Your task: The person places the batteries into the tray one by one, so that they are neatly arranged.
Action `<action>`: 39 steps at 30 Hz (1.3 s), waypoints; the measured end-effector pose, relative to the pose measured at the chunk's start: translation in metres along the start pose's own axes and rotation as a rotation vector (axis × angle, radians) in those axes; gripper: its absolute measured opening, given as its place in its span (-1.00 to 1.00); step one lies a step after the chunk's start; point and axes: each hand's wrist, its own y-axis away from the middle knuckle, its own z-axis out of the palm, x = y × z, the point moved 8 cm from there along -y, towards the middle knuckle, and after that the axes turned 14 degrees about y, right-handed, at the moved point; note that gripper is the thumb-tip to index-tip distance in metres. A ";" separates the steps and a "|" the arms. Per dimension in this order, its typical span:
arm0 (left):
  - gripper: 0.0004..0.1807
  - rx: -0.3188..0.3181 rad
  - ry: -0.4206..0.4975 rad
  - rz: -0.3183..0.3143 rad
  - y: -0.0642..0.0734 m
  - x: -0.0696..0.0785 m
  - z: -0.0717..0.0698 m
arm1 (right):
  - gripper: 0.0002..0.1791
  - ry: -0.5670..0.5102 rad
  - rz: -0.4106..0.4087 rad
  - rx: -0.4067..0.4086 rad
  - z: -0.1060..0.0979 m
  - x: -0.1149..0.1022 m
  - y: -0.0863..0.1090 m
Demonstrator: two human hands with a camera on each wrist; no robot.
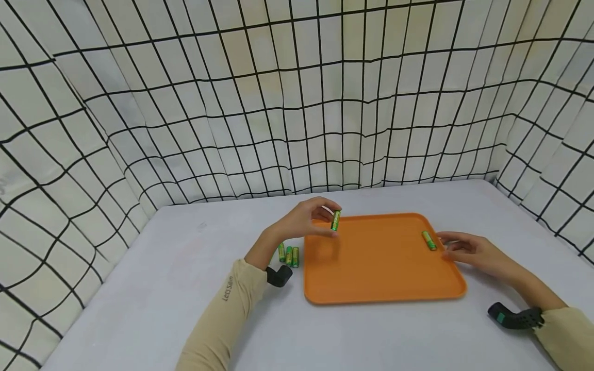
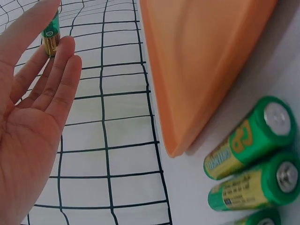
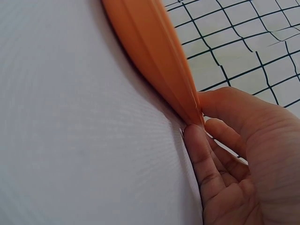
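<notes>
Left fingers (image 1: 326, 201) hold a battery (image 1: 336, 220) between their tips.

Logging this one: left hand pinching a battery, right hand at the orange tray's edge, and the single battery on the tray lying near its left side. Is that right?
Not quite: the battery on the orange tray lies near the tray's right side, close to the right hand, as the head view shows. The rest stands.
</notes>
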 end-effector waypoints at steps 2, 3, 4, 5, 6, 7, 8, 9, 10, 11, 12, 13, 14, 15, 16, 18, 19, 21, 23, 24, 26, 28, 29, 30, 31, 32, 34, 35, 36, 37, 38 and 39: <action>-0.40 -0.010 -0.002 0.004 -0.003 0.002 0.003 | -0.39 -0.009 -0.002 -0.003 0.001 0.000 0.000; -0.40 -0.015 -0.007 0.008 -0.004 0.002 0.005 | -0.40 -0.010 -0.003 -0.001 0.001 0.000 0.000; -0.39 -0.022 -0.013 0.011 -0.006 0.003 0.006 | -0.40 -0.012 -0.005 0.000 0.001 0.000 0.001; -0.39 -0.027 -0.016 0.014 -0.008 0.004 0.008 | -0.40 -0.014 -0.007 0.001 0.001 0.000 0.001; -0.39 -0.033 -0.021 0.019 -0.010 0.005 0.010 | -0.40 -0.015 -0.007 0.003 0.001 0.001 0.001; -0.39 -0.040 -0.022 0.024 -0.012 0.006 0.011 | -0.40 -0.013 -0.009 0.005 0.001 0.001 0.002; -0.39 -0.046 -0.025 0.030 -0.014 0.006 0.013 | -0.40 -0.013 -0.009 0.007 0.001 0.001 0.002; -0.39 -0.051 -0.026 0.036 -0.016 0.007 0.015 | -0.40 -0.012 -0.010 0.007 0.001 0.001 0.002; -0.38 -0.058 -0.027 0.042 -0.018 0.008 0.017 | -0.40 -0.014 -0.010 0.007 0.001 0.001 0.002; -0.38 -0.064 -0.025 0.048 -0.020 0.009 0.019 | -0.40 -0.015 -0.009 0.007 0.001 0.001 0.003; -0.38 -0.072 -0.024 0.054 -0.022 0.010 0.021 | -0.40 -0.015 -0.009 0.007 0.000 0.001 0.003; -0.38 -0.077 -0.023 0.061 -0.024 0.011 0.024 | -0.40 -0.016 -0.010 0.009 0.000 0.001 0.003; -0.38 -0.082 -0.026 0.064 -0.026 0.012 0.026 | -0.40 -0.018 -0.010 0.010 -0.001 0.000 0.003; -0.38 -0.087 -0.024 0.068 -0.027 0.013 0.028 | -0.41 -0.022 -0.009 0.011 -0.001 0.000 0.003; -0.38 -0.091 -0.022 0.071 -0.029 0.013 0.030 | -0.41 -0.024 -0.008 0.012 -0.001 0.000 0.003; -0.37 -0.097 -0.015 0.074 -0.033 0.014 0.034 | -0.41 -0.024 -0.005 0.013 -0.002 -0.001 0.002; -0.37 -0.098 -0.010 0.073 -0.035 0.014 0.035 | -0.40 -0.023 0.001 0.012 -0.002 -0.001 0.002; -0.37 -0.104 0.003 0.071 -0.039 0.013 0.039 | -0.40 -0.022 0.013 0.008 -0.003 -0.001 0.001; -0.36 -0.112 0.014 0.066 -0.042 0.012 0.043 | -0.39 -0.021 0.021 0.005 -0.003 -0.002 0.001; -0.36 -0.115 0.019 0.064 -0.044 0.011 0.045 | -0.39 -0.022 0.024 0.003 -0.003 -0.002 0.001; -0.37 -0.124 0.026 0.061 -0.048 0.009 0.050 | -0.39 -0.024 0.025 0.002 -0.002 -0.003 0.000; -0.38 -0.132 0.025 0.062 -0.051 0.009 0.054 | -0.39 -0.027 0.024 0.002 -0.002 -0.002 -0.001; -0.39 -0.135 0.023 0.064 -0.053 0.009 0.056 | -0.40 -0.027 0.024 0.002 -0.002 -0.002 -0.002; -0.39 -0.137 0.023 0.065 -0.054 0.009 0.057 | -0.39 -0.025 0.025 0.000 -0.002 -0.001 -0.002; -0.39 -0.138 0.021 0.065 -0.055 0.009 0.059 | -0.40 -0.025 0.028 0.000 -0.002 -0.001 -0.003; -0.39 -0.140 0.018 0.067 -0.056 0.009 0.061 | -0.40 -0.026 0.030 -0.001 -0.001 0.000 -0.003; -0.38 -0.141 0.020 0.063 -0.059 0.009 0.064 | -0.40 -0.029 0.029 -0.004 -0.001 0.000 -0.003; -0.37 -0.143 0.021 0.060 -0.060 0.008 0.066 | -0.40 -0.029 0.026 -0.007 -0.001 0.000 -0.003; -0.37 -0.145 0.023 0.057 -0.061 0.007 0.068 | -0.40 -0.031 0.023 -0.008 -0.001 0.000 -0.003; -0.37 -0.147 0.023 0.055 -0.062 0.006 0.070 | -0.40 -0.036 0.021 -0.010 -0.001 0.000 -0.003; -0.37 -0.151 0.024 0.053 -0.063 0.005 0.072 | -0.41 -0.036 0.020 -0.011 -0.001 0.000 -0.003; -0.37 -0.155 0.026 0.051 -0.064 0.004 0.074 | -0.41 -0.037 0.020 -0.015 0.000 0.001 -0.003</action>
